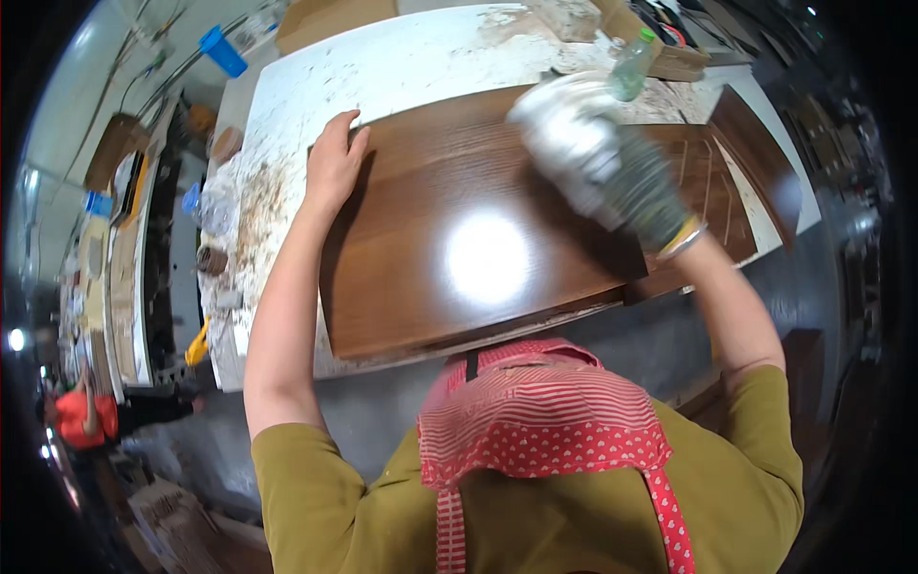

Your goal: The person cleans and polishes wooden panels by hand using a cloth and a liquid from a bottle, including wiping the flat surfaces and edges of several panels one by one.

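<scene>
White worktable [402, 67] with brown stains lies under a broad, glossy, dark-brown wood-grained panel [411, 215], which sits flat before the person and catches a bright round glare. Nearest, on this side of the panel, are the person's olive-green shirt [555, 517] and red-and-white patterned apron [545, 430]. At the panel's upper left corner rests the bare left hand [335, 161], its fingers loosely parted and slightly bent. Over the panel's upper right part is the right hand [622, 177], in a grey-green knit glove with a yellow cuff, at a blurred white bundle [566, 129]; how its fingers stand, I cannot tell. Right of the panel lie more brown wooden pieces [765, 163]. Left of it stands a small brown jar [212, 260]. Beyond its upper right corner are a translucent green bottle [631, 69] and a cardboard box [679, 61]; beyond its upper left, a blue plastic cup [222, 53]. Well apart to its left is another person in an orange-red top [75, 418].
</scene>
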A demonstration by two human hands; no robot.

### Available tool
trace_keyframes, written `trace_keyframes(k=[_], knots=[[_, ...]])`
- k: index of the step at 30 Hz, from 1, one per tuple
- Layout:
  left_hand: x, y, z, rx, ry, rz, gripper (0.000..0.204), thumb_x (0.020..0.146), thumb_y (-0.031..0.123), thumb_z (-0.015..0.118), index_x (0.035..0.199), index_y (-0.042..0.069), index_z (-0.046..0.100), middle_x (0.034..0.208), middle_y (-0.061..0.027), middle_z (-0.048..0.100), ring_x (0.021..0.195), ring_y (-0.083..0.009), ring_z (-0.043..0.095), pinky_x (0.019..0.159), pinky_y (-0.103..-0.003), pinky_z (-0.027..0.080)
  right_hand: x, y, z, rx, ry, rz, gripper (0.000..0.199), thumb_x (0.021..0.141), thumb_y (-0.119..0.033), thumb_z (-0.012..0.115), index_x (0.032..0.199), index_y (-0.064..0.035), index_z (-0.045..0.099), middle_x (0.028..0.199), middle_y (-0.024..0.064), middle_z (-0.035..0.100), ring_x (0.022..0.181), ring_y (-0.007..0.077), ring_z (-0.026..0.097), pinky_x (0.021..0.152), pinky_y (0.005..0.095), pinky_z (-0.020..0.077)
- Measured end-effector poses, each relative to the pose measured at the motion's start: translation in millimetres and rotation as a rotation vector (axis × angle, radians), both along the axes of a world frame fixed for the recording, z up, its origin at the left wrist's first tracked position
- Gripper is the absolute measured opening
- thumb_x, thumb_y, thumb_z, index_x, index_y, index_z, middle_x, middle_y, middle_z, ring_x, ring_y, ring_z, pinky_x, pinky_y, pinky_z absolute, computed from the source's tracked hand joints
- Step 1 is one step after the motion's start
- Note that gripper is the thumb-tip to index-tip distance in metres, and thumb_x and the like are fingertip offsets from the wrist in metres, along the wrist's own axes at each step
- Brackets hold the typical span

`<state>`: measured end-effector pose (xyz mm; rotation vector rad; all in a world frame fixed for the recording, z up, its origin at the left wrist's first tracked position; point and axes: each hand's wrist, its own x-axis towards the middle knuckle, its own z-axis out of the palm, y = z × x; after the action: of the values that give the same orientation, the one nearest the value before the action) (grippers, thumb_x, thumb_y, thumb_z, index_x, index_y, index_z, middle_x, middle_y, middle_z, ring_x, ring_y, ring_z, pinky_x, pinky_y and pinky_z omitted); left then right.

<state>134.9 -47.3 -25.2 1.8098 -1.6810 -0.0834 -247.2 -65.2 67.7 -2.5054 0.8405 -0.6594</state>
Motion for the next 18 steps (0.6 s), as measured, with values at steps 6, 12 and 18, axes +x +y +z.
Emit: trace_keyframes(k=[6, 12, 18], knots=[[-21, -58, -14, 0.285, -0.34, -0.058, 0.049, 0.099, 0.052, 0.042, 0.129, 0.017, 0.059, 0.129, -0.0081, 0.061, 0.12, -0.0277, 0.055, 0.103, -0.055, 0.035, 89, 27, -112, -0.259, 0.012, 0.361, 0.033, 0.082, -0.019, 0.061, 0.113, -0.0092, 0.064, 0.116, 0.0167, 0.061, 0.113, 0.034, 0.058, 0.099, 0.0445, 0.0439], [-22, -56, -9, 0.354, -0.296, -0.036, 0.055, 0.098, 0.055, 0.044, 0.12, 0.008, 0.063, 0.11, -0.0122, 0.066, 0.106, -0.0291, 0.059, 0.097, -0.048, 0.038, 19, -184, -89, -0.081, 0.186, -0.546, 0.043, 0.086, -0.042, 0.062, 0.117, -0.0115, 0.064, 0.105, 0.0188, 0.066, 0.095, 0.0321, 0.064, 0.081, 0.04, 0.0532], [-28, -56, -3, 0.321, -0.264, -0.002, 0.054, 0.095, 0.053, 0.051, 0.109, 0.003, 0.066, 0.105, -0.0161, 0.068, 0.103, -0.0343, 0.061, 0.092, -0.048, 0.041, 40, -50, -51, -0.383, 0.086, -0.043, 0.039, 0.091, -0.031, 0.061, 0.127, -0.0158, 0.061, 0.109, 0.0181, 0.065, 0.1, 0.0313, 0.065, 0.081, 0.0412, 0.0541]])
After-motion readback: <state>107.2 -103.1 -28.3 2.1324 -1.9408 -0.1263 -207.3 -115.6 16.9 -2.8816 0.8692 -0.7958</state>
